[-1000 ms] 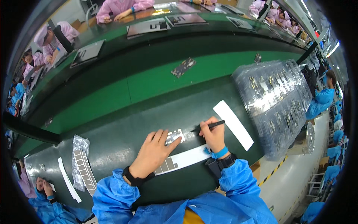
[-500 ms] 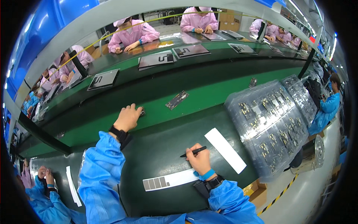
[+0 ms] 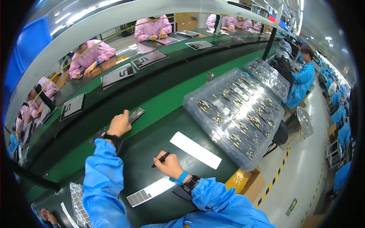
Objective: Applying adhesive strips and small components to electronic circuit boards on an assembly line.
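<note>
Moved left hand since the earlier frame, from one dark circuit board to a second, long grey circuit board on bright green strip. Overlapping it with half-curled fingers; cannot tell whether gripping. Pinching a slim black pen in closed right hand over dark green worktop, near white strip with grey rectangles and blank white strip.

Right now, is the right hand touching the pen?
Touching: the head view shows the right hand gripping the pen, whose ends stick out past the fingers.
</note>
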Demonstrator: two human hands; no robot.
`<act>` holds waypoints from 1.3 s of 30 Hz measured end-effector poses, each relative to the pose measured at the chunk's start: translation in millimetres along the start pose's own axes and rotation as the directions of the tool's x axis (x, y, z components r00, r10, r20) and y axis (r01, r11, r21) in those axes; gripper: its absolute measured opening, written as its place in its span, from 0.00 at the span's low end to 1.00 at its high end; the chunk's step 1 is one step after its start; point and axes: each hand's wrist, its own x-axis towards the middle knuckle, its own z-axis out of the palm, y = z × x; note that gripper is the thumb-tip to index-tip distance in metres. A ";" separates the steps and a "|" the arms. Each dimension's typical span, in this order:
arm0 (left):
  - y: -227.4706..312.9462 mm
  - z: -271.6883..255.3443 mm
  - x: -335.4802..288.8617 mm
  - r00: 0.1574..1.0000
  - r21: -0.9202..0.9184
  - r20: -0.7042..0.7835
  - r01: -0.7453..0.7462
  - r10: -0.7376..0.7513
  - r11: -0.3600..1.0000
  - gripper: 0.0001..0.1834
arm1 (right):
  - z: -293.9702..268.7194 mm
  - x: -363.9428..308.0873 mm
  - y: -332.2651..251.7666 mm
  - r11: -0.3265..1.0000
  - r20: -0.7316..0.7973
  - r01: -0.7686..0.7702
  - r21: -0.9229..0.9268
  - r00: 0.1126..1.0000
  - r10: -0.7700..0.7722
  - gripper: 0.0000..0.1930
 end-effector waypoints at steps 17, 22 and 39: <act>112.1 -69.8 -233.6 0.999 -0.267 0.040 -0.013 0.025 0.964 0.24 | -12.3 -12.5 -8.4 0.938 0.225 -0.162 0.306 0.970 0.094 0.05; 104.2 -68.1 -274.4 0.975 -0.381 0.111 -0.140 0.195 0.914 0.20 | -2.4 -50.0 -42.8 0.951 0.223 -0.240 0.196 0.955 0.195 0.06; 119.3 -47.0 -283.0 0.962 -0.475 0.148 -0.132 0.227 0.870 0.24 | 24.1 -108.5 -21.1 0.993 0.199 -0.103 -0.059 0.974 0.112 0.07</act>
